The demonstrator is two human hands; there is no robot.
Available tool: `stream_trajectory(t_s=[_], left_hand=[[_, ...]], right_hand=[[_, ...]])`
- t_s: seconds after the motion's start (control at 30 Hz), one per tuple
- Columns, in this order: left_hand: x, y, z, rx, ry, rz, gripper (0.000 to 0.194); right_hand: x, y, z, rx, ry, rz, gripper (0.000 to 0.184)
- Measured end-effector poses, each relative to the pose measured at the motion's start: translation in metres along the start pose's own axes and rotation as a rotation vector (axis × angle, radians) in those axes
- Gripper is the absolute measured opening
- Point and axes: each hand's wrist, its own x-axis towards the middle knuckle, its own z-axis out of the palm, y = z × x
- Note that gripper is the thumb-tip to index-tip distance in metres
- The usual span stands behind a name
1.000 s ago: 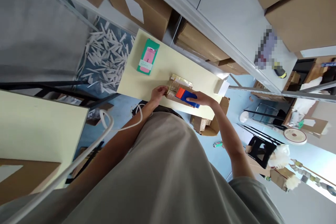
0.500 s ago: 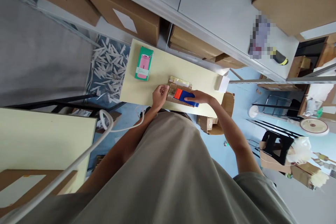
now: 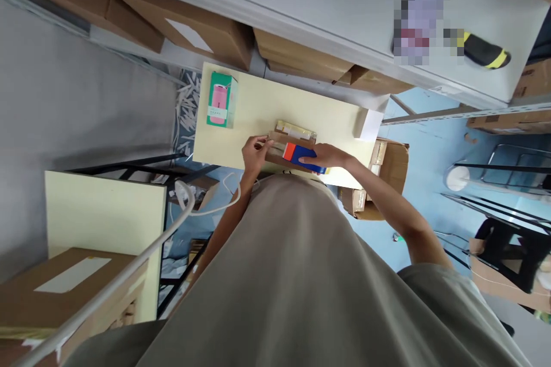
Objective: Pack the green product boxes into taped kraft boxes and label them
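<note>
A small cardboard box (image 3: 287, 137) lies on the pale yellow tabletop in front of me. My right hand (image 3: 323, 156) grips a blue and orange tape dispenser (image 3: 306, 158) from its right side, over the box. At the box's left end my left hand (image 3: 255, 152) is closed, thumb and finger pinched. A pale strip of tape (image 3: 278, 148) appears to run from these fingertips towards the dispenser's orange end. Along the far side of the box is a clear, shiny, yellowish band (image 3: 296, 129).
A green box with a pink picture (image 3: 220, 100) stands at the table's left end, a white box (image 3: 367, 124) at its right. A shelf (image 3: 301, 11) runs behind. An open carton (image 3: 394, 175) sits below the right edge. A white cable (image 3: 217, 209) hangs at the left.
My left hand has shifted slightly left, its fingertips now pinched at the box's left end. The dispenser has moved only slightly. The camera view has shifted.
</note>
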Motion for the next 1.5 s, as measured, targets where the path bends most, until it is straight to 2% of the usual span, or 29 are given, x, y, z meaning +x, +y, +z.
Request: stream_trajectory(t_s=[0.1,0.2,0.27,0.33,0.5,0.6,0.73,0.9,1.07,1.27,1.4,1.5], left_hand=[[-0.004,0.0,0.004,0.031,0.04,0.022,0.035],[-0.005,-0.001,0.007,0.065,0.068,0.026,0.034],[-0.005,-0.002,0.01,0.082,0.079,0.018,0.035],[-0.005,-0.003,0.012,0.086,0.082,0.014,0.036],[-0.002,-0.01,0.016,0.094,0.083,0.037,0.04],[-0.001,-0.016,0.016,0.112,0.092,0.039,0.041],[-0.001,-0.02,0.016,0.112,0.099,0.069,0.043],[-0.001,-0.02,0.013,0.178,0.095,0.103,0.04],[-0.001,-0.02,0.006,0.22,0.112,0.142,0.038],[0.006,-0.016,-0.012,0.203,0.173,0.133,0.037],[0.015,-0.014,-0.024,0.148,0.179,0.102,0.039],[0.021,-0.014,-0.03,0.106,0.158,0.098,0.041]], right_hand=[[-0.049,0.034,-0.017,-0.001,-0.095,0.107,0.066],[-0.095,0.067,-0.033,0.036,-0.123,0.194,0.068],[-0.114,0.084,-0.038,0.042,-0.12,0.232,0.067],[-0.119,0.095,-0.039,0.03,-0.111,0.254,0.065],[-0.091,0.102,-0.023,-0.195,-0.055,0.33,0.058],[-0.073,0.095,-0.011,-0.303,-0.055,0.395,0.053],[-0.065,0.078,0.002,-0.345,-0.014,0.435,0.05],[-0.061,0.059,0.024,-0.372,0.12,0.481,0.05],[-0.046,0.055,0.063,-0.391,0.336,0.48,0.048],[-0.011,0.072,0.104,-0.286,0.46,0.526,0.046],[0.011,0.095,0.118,-0.249,0.593,0.5,0.053],[0.026,0.112,0.123,-0.247,0.676,0.507,0.05]])
